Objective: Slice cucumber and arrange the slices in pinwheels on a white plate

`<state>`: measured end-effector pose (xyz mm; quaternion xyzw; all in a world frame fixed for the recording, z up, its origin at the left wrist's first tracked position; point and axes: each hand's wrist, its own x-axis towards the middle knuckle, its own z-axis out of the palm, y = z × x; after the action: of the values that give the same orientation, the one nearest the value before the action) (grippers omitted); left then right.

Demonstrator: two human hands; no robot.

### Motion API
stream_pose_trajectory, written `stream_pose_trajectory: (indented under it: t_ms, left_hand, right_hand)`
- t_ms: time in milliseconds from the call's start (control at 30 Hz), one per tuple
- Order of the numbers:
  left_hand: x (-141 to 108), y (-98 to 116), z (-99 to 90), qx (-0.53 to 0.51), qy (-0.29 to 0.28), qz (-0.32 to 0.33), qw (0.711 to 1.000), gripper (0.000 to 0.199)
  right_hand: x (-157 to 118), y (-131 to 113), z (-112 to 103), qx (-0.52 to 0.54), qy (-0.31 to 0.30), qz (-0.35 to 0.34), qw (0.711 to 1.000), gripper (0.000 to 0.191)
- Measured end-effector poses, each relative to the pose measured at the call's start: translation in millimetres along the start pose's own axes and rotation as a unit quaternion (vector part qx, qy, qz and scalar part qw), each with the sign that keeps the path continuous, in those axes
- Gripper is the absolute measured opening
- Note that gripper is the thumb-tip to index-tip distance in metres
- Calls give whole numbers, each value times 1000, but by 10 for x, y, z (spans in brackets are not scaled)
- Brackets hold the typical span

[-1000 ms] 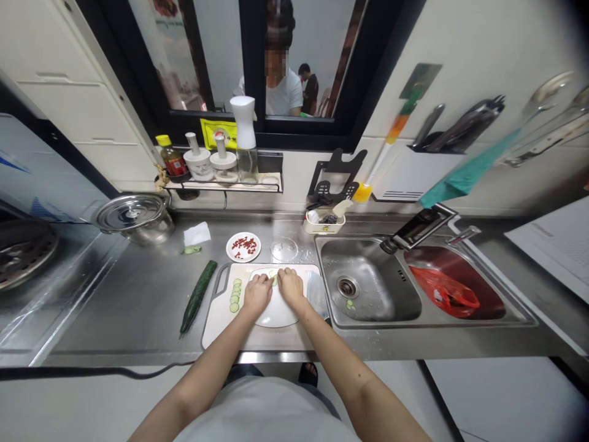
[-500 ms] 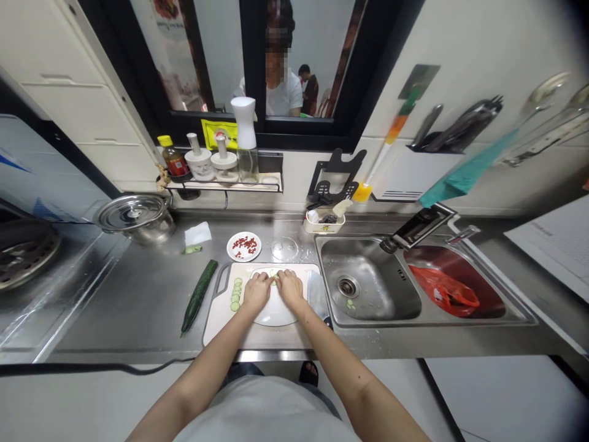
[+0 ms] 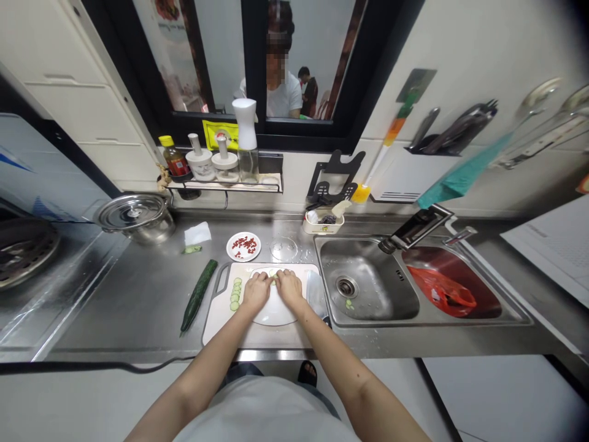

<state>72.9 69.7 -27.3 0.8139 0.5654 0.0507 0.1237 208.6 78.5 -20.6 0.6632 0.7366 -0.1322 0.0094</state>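
Note:
Over the far part of a white plate, my left hand and my right hand meet with curled fingers. Pale green cucumber slices show between the fingertips, and both hands pinch at them; how many is hidden. The plate rests on a cutting board with a grey rim. A row of cucumber slices lies on the board, left of the plate. To the right of the plate is a knife, its broad blade flat and partly hidden by my right arm.
A whole cucumber lies left of the board. Behind it stand a small dish of chopped red pieces and a lidded pot. At right is a double sink with a tap and a red plastic bag.

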Motion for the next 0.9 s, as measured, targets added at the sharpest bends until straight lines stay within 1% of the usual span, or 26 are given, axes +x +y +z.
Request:
stream_pose_trajectory:
  t_ms: [267,600,900]
  left_hand:
    - [-8,1,-13,4,-3,2,1000,36]
    - [-9,1,-9,-1,6,0,1000,36]
    - [-11,9,-22,15,-1,6,1000,35]
  right_hand:
    - [-24,-23,9,1,-7,12,1000,28]
    - [-36,-7,10,3,1,8,1000,29]
    - [-46,-8,33,7,-3,7,1000,31]
